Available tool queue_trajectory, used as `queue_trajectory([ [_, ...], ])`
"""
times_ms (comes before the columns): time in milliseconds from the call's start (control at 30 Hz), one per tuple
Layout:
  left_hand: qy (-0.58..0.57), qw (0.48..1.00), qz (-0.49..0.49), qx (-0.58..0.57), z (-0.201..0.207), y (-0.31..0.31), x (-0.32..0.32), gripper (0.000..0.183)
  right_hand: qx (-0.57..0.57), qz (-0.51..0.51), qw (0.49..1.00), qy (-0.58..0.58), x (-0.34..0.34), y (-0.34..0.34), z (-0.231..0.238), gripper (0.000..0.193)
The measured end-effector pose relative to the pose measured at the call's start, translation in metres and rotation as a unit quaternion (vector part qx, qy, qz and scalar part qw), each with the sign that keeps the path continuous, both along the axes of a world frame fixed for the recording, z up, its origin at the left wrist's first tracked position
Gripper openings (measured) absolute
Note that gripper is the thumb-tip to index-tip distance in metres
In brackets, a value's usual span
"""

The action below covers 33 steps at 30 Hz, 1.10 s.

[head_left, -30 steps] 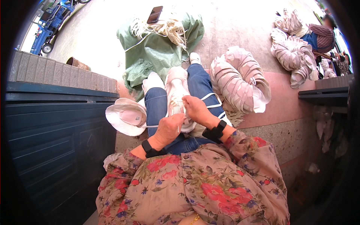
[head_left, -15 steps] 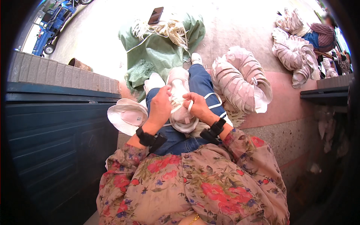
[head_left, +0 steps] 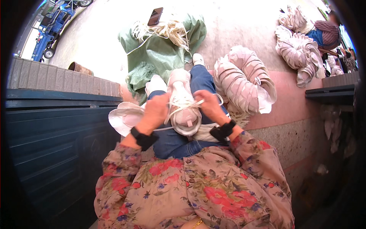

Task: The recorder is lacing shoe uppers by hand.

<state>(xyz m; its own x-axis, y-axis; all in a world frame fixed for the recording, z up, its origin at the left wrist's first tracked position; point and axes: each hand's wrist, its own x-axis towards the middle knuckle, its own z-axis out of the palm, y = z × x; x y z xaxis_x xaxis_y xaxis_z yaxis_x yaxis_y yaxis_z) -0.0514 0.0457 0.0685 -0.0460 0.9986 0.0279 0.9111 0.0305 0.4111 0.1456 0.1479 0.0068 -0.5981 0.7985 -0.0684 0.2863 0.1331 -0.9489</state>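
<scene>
A pale pink and white shoe upper (head_left: 185, 115) rests on my lap, its opening toward me. White shoelace (head_left: 182, 104) crosses over its tongue, with loose lengths out to both sides. At the left edge of the upper is my left hand (head_left: 158, 109), fingers closed at the lace and slightly blurred. My right hand (head_left: 208, 105), to the right of the upper, pinches the other side of the shoelace, whose end loops past the fingers. Black bands are on both wrists. Beside my left forearm lies another pale upper (head_left: 126, 117).
Ahead stands a green-sheeted bundle (head_left: 162, 51) topped with loose laces (head_left: 169, 32) and a phone (head_left: 155, 16). A curved stack of nested uppers (head_left: 240, 82) lies right, with more stacks (head_left: 299, 49) and a person (head_left: 328, 34) farther off. A dark blue panel (head_left: 61, 145) borders the left.
My hands have moved apart to either side of the upper, drawing the lace across it. The lace that lay over my right thigh has shifted toward my right hand.
</scene>
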Motion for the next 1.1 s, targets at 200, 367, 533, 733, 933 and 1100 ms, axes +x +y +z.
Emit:
queue_trajectory([
  [200, 0.196, 0.881, 0.405, -0.148, 0.023, -0.122, -0.146, 0.012, 0.02, -0.364, 0.907, -0.212, 0.214, 0.076, -0.101, 0.029],
  [367, -0.024, 0.84, 0.503, -0.202, 0.006, -0.226, -0.199, 0.02, -0.056, -0.359, 0.874, -0.323, 0.296, 0.064, -0.117, 0.031],
  [533, 0.004, 0.924, 0.372, -0.091, -0.01, -0.162, -0.161, 0.02, 0.12, -0.254, 0.938, -0.204, 0.176, 0.066, -0.053, 0.03],
  [733, -0.081, 0.989, 0.12, 0.018, -0.022, -0.043, -0.057, 0.017, 0.241, 0.156, 0.958, 0.015, 0.003, 0.018, 0.014, 0.023],
  [933, -0.154, 0.984, 0.089, -0.02, -0.021, -0.029, 0.004, 0.03, 0.359, 0.347, 0.86, -0.107, -0.028, 0.015, 0.018, 0.02],
  [1100, -0.154, 0.983, 0.097, -0.04, -0.026, -0.027, 0.015, 0.038, 0.206, 0.399, 0.885, -0.124, -0.028, 0.03, 0.031, 0.024],
])
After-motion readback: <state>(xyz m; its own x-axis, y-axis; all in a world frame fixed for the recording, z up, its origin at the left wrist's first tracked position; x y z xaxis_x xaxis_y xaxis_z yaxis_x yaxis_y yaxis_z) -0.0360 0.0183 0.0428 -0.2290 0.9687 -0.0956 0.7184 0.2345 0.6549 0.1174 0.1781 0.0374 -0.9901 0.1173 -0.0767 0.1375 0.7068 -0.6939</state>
